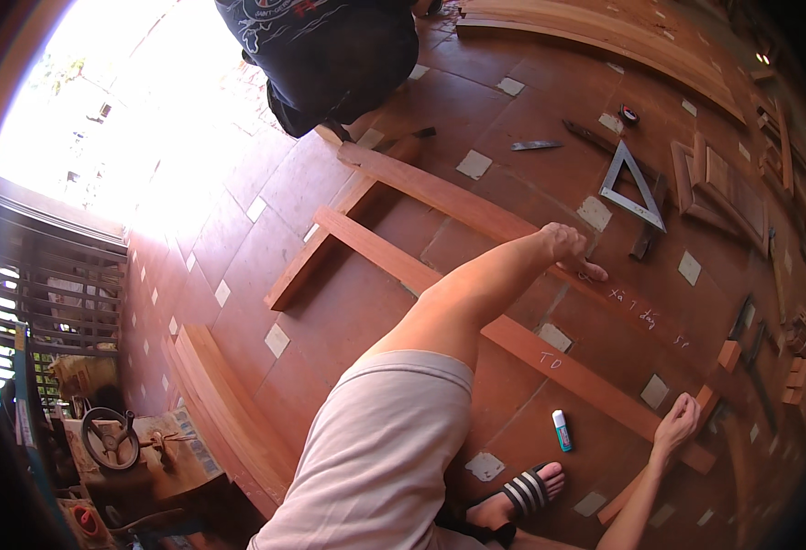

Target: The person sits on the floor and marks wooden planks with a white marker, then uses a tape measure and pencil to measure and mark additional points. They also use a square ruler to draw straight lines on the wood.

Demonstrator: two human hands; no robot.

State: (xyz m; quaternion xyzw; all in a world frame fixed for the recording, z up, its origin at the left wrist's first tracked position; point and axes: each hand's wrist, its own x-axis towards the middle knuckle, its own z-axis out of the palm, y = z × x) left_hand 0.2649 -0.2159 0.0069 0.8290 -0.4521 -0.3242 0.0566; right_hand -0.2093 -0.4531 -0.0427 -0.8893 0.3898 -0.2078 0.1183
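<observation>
Left hand [574,252] bends onto upper beam [449,195], right hand [677,423] curls over lower beam [596,389]; hands' grip unclear.

Just past my left hand [573,249], white handwriting [635,309] runs along one long plank [499,213]. Two large white letters [551,360] mark the nearer plank [527,347]. My white-capped green tube [562,433] has a printed label; white and red print crosses a co-worker's dark shirt [330,60].

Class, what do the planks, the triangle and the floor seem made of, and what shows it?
Planks: wood, seemingly unvarnished; reddish-brown, squared, dull faces.
Triangle: probably bare metal; grey with slight sheen, though grey plastic is possible.
Floor: likely tile, glazed or sealed; joint lines, some shine.
</observation>
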